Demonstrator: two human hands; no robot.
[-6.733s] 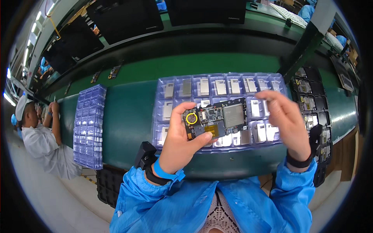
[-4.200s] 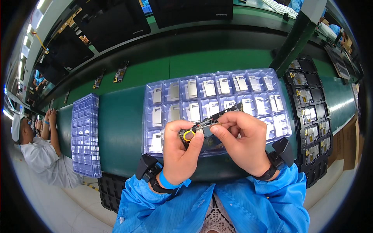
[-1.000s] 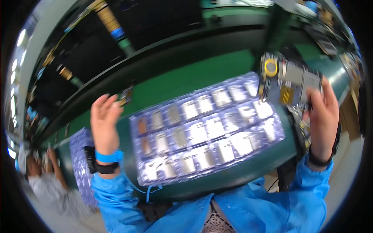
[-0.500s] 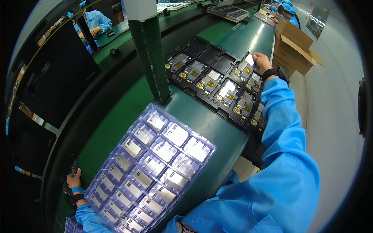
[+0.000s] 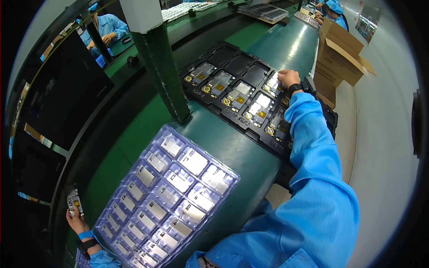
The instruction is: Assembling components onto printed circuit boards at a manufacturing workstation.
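Observation:
At the lower left my left hand (image 5: 77, 219) grips a phone frame (image 5: 73, 199) with a circuit board and a gold patch on it. My right hand (image 5: 289, 78) reaches across to a black tray (image 5: 248, 123), fingers closed on the upper edge of another phone frame (image 5: 272, 84) in one of its compartments. That frame has a shiny silver plate and a round yellow part at its lower end. Several similar phone frames (image 5: 239, 96) lie in the tray, and my right forearm covers some of them. The far compartments (image 5: 222, 55) hold none.
A clear plastic blister tray (image 5: 166, 193) with rows of silver plates lies nearest me on the green bench. A green-wrapped post (image 5: 161, 71) rises between the trays. Behind it runs a dark conveyor edge. An open cardboard box (image 5: 342, 56) stands far right. Co-workers in blue (image 5: 107, 29) sit farther off.
My right hand has moved a little left and nearer, and the phone frame under it sits lower in its compartment. My left hand has turned, bringing its phone frame upright into clearer view.

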